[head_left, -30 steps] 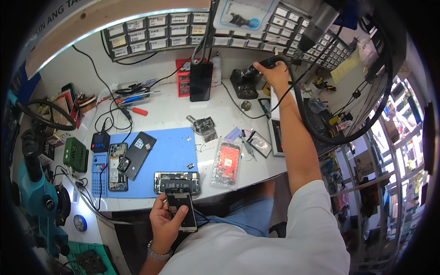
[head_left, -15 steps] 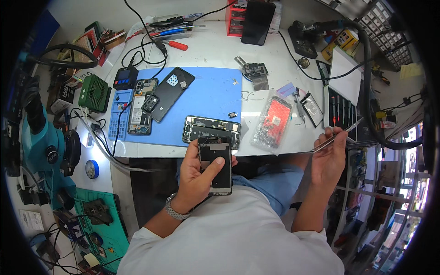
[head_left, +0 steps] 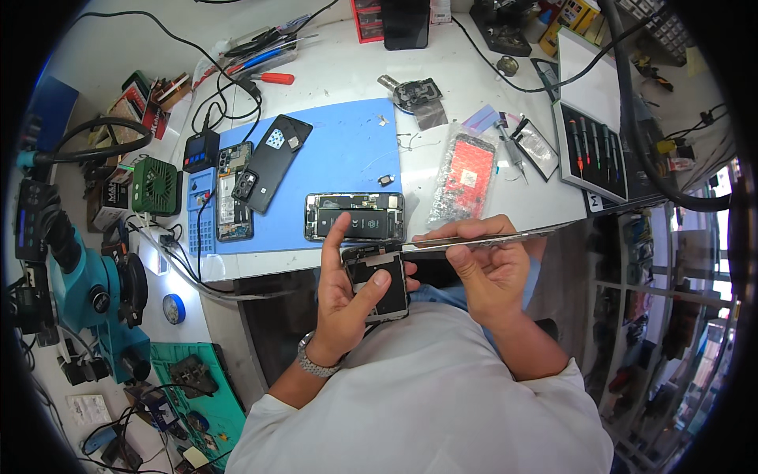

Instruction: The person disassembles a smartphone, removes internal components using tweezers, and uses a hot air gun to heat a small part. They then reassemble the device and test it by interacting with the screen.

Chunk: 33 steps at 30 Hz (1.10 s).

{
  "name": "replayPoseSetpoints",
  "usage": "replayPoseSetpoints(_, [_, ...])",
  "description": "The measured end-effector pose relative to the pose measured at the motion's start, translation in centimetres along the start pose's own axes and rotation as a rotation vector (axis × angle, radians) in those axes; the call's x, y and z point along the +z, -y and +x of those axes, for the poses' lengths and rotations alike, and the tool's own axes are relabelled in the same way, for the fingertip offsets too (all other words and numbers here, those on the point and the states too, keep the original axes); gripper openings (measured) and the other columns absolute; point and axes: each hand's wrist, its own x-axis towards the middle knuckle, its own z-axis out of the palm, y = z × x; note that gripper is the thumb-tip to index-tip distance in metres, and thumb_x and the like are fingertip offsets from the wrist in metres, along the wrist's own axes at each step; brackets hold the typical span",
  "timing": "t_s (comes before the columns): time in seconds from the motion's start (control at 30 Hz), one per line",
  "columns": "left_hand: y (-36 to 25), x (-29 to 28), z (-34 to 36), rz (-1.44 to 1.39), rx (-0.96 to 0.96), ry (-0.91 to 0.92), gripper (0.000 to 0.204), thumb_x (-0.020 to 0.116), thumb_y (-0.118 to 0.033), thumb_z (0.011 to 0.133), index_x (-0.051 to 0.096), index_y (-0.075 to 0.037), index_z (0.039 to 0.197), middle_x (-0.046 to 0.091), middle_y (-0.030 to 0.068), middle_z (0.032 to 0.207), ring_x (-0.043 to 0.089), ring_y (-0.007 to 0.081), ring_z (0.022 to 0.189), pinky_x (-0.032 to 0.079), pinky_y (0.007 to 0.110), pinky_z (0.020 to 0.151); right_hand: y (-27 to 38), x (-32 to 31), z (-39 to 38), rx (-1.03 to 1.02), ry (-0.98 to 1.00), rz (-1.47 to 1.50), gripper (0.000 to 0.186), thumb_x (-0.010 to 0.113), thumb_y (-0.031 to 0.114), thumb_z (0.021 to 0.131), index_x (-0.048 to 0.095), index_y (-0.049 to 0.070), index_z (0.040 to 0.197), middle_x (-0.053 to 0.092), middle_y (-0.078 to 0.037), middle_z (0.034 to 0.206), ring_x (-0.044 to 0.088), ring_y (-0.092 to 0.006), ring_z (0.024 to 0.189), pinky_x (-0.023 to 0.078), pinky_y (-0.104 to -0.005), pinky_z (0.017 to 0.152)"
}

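My left hand [head_left: 345,308] grips a dark phone screen assembly [head_left: 389,288], thumb over its back plate and index finger raised. My right hand [head_left: 493,280] holds long, thin metal tweezers [head_left: 482,242] horizontally between fingers and thumb, their left end at the top of the screen assembly; whether it touches is unclear. Just beyond my hands an opened phone [head_left: 355,223] lies lengthwise on the blue mat [head_left: 332,142]. Farther left on the mat are a second opened phone [head_left: 233,205] and a black phone back [head_left: 280,150]. A bubble-wrapped red item [head_left: 466,178] lies to the right.
At left stand a teal microscope [head_left: 95,292], a green fan [head_left: 154,182] and a small black device [head_left: 201,150]. A screwdriver case [head_left: 600,189] and thick black hose [head_left: 667,189] are at right. Cables cross the white bench [head_left: 363,75]. A green mat [head_left: 213,419] lies lower left.
My right hand has come from the back right, picked up tweezers and brought them leftward to the screen assembly. My left index finger has lifted. The camera view has tilted downward.
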Motion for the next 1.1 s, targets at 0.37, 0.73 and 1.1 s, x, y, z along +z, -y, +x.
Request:
replayPoseSetpoints(0.37, [0.28, 0.15, -0.28, 0.112, 0.026, 0.030, 0.107, 0.062, -0.001, 0.107, -0.020, -0.018, 0.172, 0.066, 0.0236, 0.137, 0.075, 0.0264, 0.113, 0.065, 0.045, 0.097, -0.44, 0.74, -0.26, -0.009, 0.044, 0.059, 0.023, 0.063, -0.006, 0.107, 0.051, 0.001, 0.126, 0.072, -0.029, 0.124, 0.076, -0.0254, 0.106, 0.067, -0.0348, 0.083])
replayPoseSetpoints(0.73, [0.19, 0.28, -0.41, 0.179, 0.042, 0.039, 0.108, 0.061, 0.000, 0.106, -0.023, -0.017, 0.172, 0.068, 0.0210, 0.135, 0.076, 0.0217, 0.109, 0.064, 0.038, 0.094, -0.62, 0.82, -0.26, 0.026, 0.063, 0.060, 0.021, 0.064, -0.006, 0.106, 0.053, -0.001, 0.122, 0.073, -0.028, 0.119, 0.075, -0.0202, 0.095, 0.066, -0.0329, 0.079])
replayPoseSetpoints(1.1, [0.02, 0.16, -0.48, 0.163, -0.011, 0.048, 0.101, 0.059, 0.000, 0.107, -0.016, -0.015, 0.174, 0.067, 0.0203, 0.135, 0.075, 0.0211, 0.107, 0.064, 0.039, 0.093, -0.26, -0.10, 0.31, 0.097, 0.093, 0.072, 0.017, 0.065, -0.006, 0.105, 0.054, 0.000, 0.117, 0.075, -0.027, 0.115, 0.077, -0.0285, 0.106, 0.067, -0.0397, 0.090])
